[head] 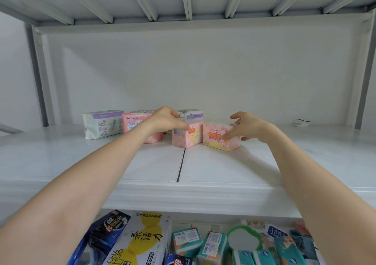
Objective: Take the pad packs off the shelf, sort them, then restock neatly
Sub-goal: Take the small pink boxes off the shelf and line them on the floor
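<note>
Both of my hands are on the shelf [223,169], apart, each on its own pack. The left hand [166,119] curls over the top of the left pink pack [187,136], thumb at its front upper corner. The right hand [244,126] is clawed round the right pink pack [217,137], thumb above the top and a finger on the front face. I judge both as grips, though the far fingers are hidden.

These 2 packs match and stand just beside each other, angled so their near corners almost meet. I read that as a pair being squared up together, 1 hand per pack so neither tips. Behind the left arm a flat pink pack [133,122] stands beside a purple pack [102,123], and a rear pack [191,113] shows behind the left hand. All 5 sit left of centre and well back.

Room is generous. The board in front of the packs is bare out to the front lip [183,193], with a seam [181,163] running toward me that a dragged corner could catch. The right half is open apart from a small white scrap [301,122] near the post. Overhead clearance is ample. Below the lip, tissue packs [211,244] and a carton [142,240] crowd the lower level, so anything slid too far forward would drop among them.
</note>
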`<move>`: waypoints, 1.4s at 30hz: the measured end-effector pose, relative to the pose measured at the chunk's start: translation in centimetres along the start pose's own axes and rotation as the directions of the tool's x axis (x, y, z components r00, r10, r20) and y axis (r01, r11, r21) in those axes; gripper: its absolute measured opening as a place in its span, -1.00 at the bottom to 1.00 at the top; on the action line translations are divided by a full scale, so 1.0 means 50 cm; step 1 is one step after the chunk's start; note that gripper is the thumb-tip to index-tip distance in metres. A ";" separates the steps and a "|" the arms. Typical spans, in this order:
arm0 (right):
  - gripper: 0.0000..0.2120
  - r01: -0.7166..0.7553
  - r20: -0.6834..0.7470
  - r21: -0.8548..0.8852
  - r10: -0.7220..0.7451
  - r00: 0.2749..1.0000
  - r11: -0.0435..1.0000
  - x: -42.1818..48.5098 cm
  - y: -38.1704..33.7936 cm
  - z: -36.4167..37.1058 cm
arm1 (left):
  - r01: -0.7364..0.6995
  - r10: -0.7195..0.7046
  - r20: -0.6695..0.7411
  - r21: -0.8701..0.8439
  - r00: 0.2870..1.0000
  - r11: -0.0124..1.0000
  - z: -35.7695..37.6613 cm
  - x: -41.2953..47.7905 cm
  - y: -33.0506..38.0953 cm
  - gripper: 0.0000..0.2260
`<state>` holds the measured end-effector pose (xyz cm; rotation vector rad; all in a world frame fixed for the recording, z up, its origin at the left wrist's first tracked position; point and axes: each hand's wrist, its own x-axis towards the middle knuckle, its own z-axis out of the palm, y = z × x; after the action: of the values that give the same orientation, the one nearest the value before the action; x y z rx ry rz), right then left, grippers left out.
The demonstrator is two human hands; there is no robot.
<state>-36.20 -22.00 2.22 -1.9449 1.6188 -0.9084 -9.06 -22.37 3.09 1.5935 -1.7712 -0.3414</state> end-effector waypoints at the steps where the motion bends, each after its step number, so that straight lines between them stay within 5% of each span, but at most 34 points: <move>1: -0.12 -0.005 0.012 0.033 0.004 1.000 0.999 -0.004 -0.002 0.001 | 0.005 -0.005 0.022 -0.020 1.000 1.000 -0.005 -0.002 -0.003 -0.29; 3: -0.17 -0.008 0.027 0.106 0.005 1.000 0.994 -0.015 -0.007 0.005 | 0.011 -0.006 0.052 -0.084 0.999 0.996 -0.010 -0.011 -0.009 -0.31; 7: -0.59 -0.011 0.081 0.215 -0.006 0.997 0.977 -0.043 -0.014 0.012 | -0.013 0.018 0.025 -0.176 1.000 0.984 -0.013 -0.039 -0.023 -0.38; 11: -0.70 0.030 0.033 0.286 -0.041 0.999 0.958 -0.078 -0.017 0.024 | -0.079 0.071 -0.042 -0.222 0.997 0.972 -0.020 -0.067 -0.040 -0.39; 17: -0.55 0.129 -0.105 0.348 -0.098 0.990 0.929 -0.135 -0.030 0.035 | -0.172 0.140 -0.134 -0.271 0.981 0.947 -0.039 -0.113 -0.048 -0.31; 28: -0.41 0.215 -0.244 0.370 -0.128 0.961 0.904 -0.265 -0.067 0.052 | -0.230 0.176 -0.194 -0.311 0.965 0.922 -0.072 -0.217 -0.038 -0.55; 42: -0.62 0.285 -0.272 0.480 -0.168 0.948 0.830 -0.496 -0.018 0.051 | -0.258 0.194 -0.211 -0.337 0.958 0.906 -0.086 -0.483 0.015 -0.44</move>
<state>-36.08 2.20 -3.86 -1.7107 1.0910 -1.5233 -7.30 1.70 -1.36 1.1102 -1.6278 -0.3796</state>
